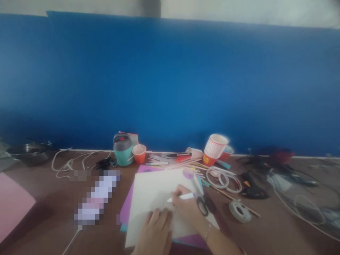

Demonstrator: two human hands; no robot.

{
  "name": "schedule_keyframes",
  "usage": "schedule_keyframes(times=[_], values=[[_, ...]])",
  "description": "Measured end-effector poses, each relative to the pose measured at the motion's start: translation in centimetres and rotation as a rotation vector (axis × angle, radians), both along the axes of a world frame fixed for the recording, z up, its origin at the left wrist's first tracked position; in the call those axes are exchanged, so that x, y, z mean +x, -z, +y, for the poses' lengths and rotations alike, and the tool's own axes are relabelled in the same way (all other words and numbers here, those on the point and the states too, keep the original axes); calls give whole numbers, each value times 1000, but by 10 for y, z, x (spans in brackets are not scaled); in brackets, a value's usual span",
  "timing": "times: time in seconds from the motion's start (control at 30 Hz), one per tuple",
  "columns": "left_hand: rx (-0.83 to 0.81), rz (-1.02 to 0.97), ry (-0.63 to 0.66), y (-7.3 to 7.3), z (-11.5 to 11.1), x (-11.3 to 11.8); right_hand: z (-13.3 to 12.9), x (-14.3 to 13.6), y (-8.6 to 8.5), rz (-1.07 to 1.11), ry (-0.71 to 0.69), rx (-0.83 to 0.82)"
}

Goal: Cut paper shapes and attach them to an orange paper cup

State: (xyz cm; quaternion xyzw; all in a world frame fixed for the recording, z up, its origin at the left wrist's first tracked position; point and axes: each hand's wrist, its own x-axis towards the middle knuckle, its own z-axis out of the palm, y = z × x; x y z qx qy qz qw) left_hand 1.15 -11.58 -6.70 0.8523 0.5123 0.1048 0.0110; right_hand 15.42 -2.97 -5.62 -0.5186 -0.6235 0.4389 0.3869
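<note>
A white sheet of paper (148,191) lies on purple and teal sheets at the front middle of the table. My left hand (156,230) rests flat on its lower part, fingers spread slightly, holding nothing. Above the sheet, my right hand (184,205) is closed round a white pen (183,197), whose tip points left, close to the paper. Faint marks beneath the pen are too blurred to make out. Scissors (202,206) with dark handles lie just right of my right hand, partly over the sheet.
Behind the paper are a teal jar (123,150), an orange cup (139,154), scattered sticks and pens, and stacked paper cups (215,148). Tape (239,211) and a glue gun (252,187) lie right. A blurred-out phone (98,198), cables and a metal bowl (28,154) are left.
</note>
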Motion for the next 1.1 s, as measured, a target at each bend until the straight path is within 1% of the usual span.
schedule_keyframes(times=[0.17,0.27,0.43,0.57,0.73,0.87,0.93,1.1], values=[[39,-6,0,5,1,-2,0,-2,4,-16,28,-61],[63,-1,6,9,2,-3,2,-1,3,-4,30,-47],[114,9,18,10,0,-4,5,2,-2,91,146,-13],[96,4,11,4,-1,-3,2,1,-4,60,103,-33],[51,-3,13,0,-1,-2,-2,-1,-9,42,128,-26],[94,3,17,2,-1,-3,-2,-1,-13,27,121,-34],[110,8,21,4,0,-3,-2,-1,-12,29,114,-41],[93,19,18,7,1,-4,-1,-1,-9,41,94,-6]])
